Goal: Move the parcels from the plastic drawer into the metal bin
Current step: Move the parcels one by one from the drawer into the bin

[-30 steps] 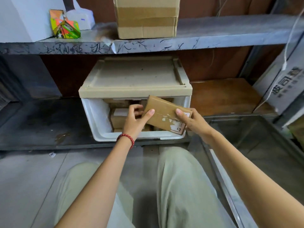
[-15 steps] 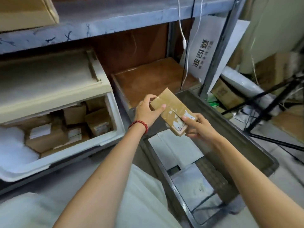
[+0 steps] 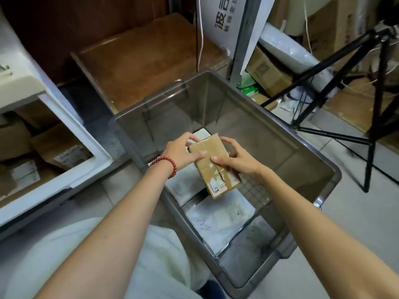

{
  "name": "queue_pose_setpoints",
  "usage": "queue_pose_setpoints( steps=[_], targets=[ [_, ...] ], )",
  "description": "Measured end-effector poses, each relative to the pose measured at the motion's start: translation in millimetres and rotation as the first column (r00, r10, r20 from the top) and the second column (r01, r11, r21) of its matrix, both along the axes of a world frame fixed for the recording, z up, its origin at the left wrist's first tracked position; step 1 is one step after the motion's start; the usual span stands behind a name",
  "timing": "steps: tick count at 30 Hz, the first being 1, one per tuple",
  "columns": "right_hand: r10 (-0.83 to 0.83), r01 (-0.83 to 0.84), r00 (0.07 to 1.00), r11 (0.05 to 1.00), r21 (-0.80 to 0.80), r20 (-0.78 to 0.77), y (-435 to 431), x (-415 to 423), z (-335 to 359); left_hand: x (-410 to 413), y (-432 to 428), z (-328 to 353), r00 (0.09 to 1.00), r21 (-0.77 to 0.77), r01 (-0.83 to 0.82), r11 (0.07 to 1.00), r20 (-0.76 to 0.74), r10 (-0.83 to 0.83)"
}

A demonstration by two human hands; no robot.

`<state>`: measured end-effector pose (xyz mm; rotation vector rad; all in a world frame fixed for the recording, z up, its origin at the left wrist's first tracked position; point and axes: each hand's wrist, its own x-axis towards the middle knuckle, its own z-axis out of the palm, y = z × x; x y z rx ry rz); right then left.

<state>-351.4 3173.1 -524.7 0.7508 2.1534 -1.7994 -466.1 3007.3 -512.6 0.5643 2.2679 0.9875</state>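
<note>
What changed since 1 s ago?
The brown parcel moved right, from the plastic drawer's mouth to over the metal bin, carried by left hand and right hand. Nothing let go. Both hands keep their grip; the drawer's other parcels stayed put.

Soft, even indoor light, seemingly from above, leaves the scene moderately dim with no hard shadows. The recess behind the wooden board [image 3: 140, 61] at the top left sinks into near black. The metal bin [image 3: 172, 113] shows a dull grey sheen and hazy reflections on its walls, with no sharp glare. The tape on the parcel [image 3: 212, 175] gleams faintly. The whole frame is slightly soft, and the plastic drawer [image 3: 86, 138] at the left edge is smeared. Wide-angle distortion bows the tripod [image 3: 315, 71] legs and stretches the forearms [image 3: 121, 223] toward the bottom corners.
</note>
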Motion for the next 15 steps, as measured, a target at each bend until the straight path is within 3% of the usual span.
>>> queue_pose_setpoints(
  steps=[3,5,8,12,15],
  targets=[
    [0.056,-0.055,0.996,0.998,-0.029,0.066,-4,-3,-15,-1,-6,-9,0.998,-0.117,0.057,0.991,-0.002,-0.058],
    [0.110,-0.109,0.983,0.994,-0.013,0.146,-9,-5,-37,-2,-8,-17,0.972,-0.282,0.115,0.953,-0.165,-0.166],
    [0.224,-0.266,0.916,0.960,0.086,0.331,-19,-1,-70,-6,-11,-20,0.815,-0.473,0.110,0.874,-0.460,-0.352],
    [0.270,-0.374,0.823,0.920,0.119,0.500,-39,9,-105,-18,-14,-19,0.705,-0.507,0.052,0.861,-0.591,-0.391],
    [0.250,-0.386,0.793,0.912,0.142,0.555,-50,18,-128,-22,-16,-19,0.692,-0.490,0.018,0.872,-0.623,-0.365]
  ],
)
